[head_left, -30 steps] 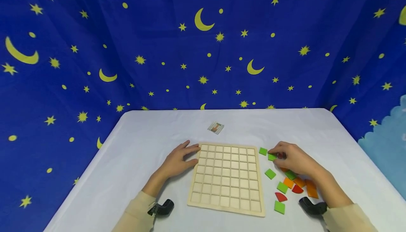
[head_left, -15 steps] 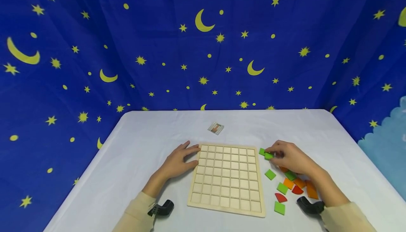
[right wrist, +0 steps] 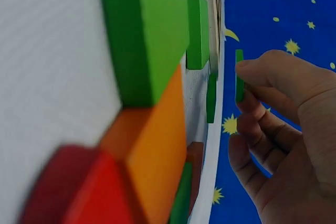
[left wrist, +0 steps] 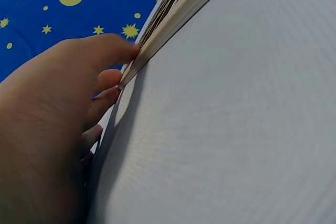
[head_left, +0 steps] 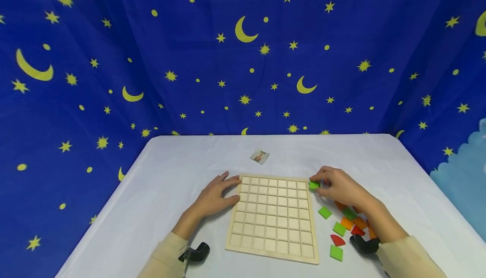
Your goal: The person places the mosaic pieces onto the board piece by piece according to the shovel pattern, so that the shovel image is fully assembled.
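Observation:
A square green tile (right wrist: 239, 76) is pinched between the thumb and fingers of my right hand (head_left: 339, 187), raised off the table in the right wrist view. In the head view this hand is beside the upper right corner of a wooden grid board (head_left: 310, 227), over the spot of another green tile (right wrist: 211, 99) lying on the cloth. My left hand (head_left: 214, 195) rests at the board's left edge, its thumb (left wrist: 123, 51) and fingertips touching the frame, fingers loosely extended. All the visible grid cells are bare.
Loose pieces lie right of the board: several green squares (head_left: 336, 252), orange tiles (head_left: 346, 223) and red rounded wedges (head_left: 337, 240), some overlapping. My right forearm partly covers them. A small printed grid card (head_left: 260, 156) lies behind the board. Blue star-patterned cloth surrounds the white table (head_left: 182, 155).
My right hand has moved left with the green tile, from among the loose pieces to the board's upper right corner. The left hand stays at the board's edge. The head view has tilted slightly.

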`<state>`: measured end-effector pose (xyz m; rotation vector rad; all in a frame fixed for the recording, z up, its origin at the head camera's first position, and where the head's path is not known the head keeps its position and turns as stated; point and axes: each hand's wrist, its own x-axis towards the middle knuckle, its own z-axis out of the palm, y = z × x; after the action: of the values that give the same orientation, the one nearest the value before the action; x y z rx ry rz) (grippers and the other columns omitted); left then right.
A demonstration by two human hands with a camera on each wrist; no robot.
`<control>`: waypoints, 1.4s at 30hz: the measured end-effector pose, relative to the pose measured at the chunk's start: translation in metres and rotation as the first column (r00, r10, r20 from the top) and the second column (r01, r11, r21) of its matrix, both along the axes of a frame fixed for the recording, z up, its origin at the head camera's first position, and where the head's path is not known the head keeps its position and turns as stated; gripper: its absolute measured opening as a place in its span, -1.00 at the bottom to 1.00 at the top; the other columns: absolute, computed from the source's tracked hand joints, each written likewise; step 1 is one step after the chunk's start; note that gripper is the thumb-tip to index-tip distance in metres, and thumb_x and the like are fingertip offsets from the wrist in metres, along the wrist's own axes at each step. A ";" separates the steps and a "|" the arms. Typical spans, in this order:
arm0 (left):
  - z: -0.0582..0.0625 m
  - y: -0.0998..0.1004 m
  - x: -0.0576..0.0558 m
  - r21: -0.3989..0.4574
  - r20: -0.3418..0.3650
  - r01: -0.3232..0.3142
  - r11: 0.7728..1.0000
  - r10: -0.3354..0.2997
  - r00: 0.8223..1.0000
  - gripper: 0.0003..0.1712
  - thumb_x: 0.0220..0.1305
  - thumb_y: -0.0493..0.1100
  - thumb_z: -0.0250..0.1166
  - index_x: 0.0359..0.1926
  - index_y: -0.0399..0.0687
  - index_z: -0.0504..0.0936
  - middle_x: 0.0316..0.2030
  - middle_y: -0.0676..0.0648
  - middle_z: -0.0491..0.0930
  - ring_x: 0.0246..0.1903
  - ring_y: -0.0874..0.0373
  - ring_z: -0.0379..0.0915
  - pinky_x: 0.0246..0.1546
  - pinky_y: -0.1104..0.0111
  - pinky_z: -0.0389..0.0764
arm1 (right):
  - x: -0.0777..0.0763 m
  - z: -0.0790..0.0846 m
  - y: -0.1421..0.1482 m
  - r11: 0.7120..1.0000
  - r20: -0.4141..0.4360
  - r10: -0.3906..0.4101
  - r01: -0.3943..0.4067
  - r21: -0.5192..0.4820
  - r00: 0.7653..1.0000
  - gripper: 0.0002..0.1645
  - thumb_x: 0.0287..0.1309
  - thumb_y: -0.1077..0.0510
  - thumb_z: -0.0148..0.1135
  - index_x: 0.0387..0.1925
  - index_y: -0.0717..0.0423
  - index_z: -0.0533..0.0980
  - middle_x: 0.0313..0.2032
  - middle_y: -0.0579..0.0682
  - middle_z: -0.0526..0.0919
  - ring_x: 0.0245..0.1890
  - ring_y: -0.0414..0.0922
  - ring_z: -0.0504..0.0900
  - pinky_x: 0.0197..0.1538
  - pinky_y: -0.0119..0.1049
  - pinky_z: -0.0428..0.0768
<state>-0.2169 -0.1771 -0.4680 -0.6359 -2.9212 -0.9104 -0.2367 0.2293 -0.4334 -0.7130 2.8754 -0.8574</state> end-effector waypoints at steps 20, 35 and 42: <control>-0.002 -0.002 -0.003 -0.002 -0.002 0.007 1.000 -0.007 1.000 -0.33 0.16 0.31 0.28 0.28 0.28 0.48 0.33 0.14 0.31 0.41 -0.07 -0.07 0.25 -0.19 0.09 | -0.016 0.008 -0.010 0.990 0.032 0.089 -0.085 -0.110 0.996 -0.64 0.06 0.17 0.39 -0.03 0.03 0.66 -0.29 -0.18 0.58 -0.39 -0.13 0.47 -0.37 -0.31 0.49; -0.004 -0.001 -0.005 -0.025 -0.013 0.011 1.000 -0.011 1.000 -0.37 0.22 0.26 0.25 0.29 0.30 0.46 0.33 0.18 0.30 0.41 -0.01 -0.06 0.26 -0.15 0.10 | -0.028 0.013 -0.029 0.972 0.053 0.197 -0.187 -0.142 0.979 -0.61 0.15 0.17 0.34 0.03 0.15 0.62 -0.25 -0.09 0.58 -0.38 -0.14 0.49 -0.46 -0.31 0.52; -0.004 -0.002 -0.004 -0.039 -0.009 0.006 0.999 -0.006 1.000 -0.37 0.22 0.28 0.23 0.29 0.31 0.46 0.34 0.17 0.30 0.41 -0.02 -0.06 0.25 -0.17 0.12 | -0.034 0.013 -0.041 0.971 0.056 0.213 -0.204 -0.125 0.976 -0.62 0.14 0.17 0.34 0.01 0.16 0.62 -0.24 -0.11 0.59 -0.36 -0.16 0.50 -0.42 -0.30 0.53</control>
<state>-0.2208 -0.1788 -0.4725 -0.6491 -2.9379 -0.8505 -0.2703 0.1881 -0.4207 -0.9573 2.6467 -1.0068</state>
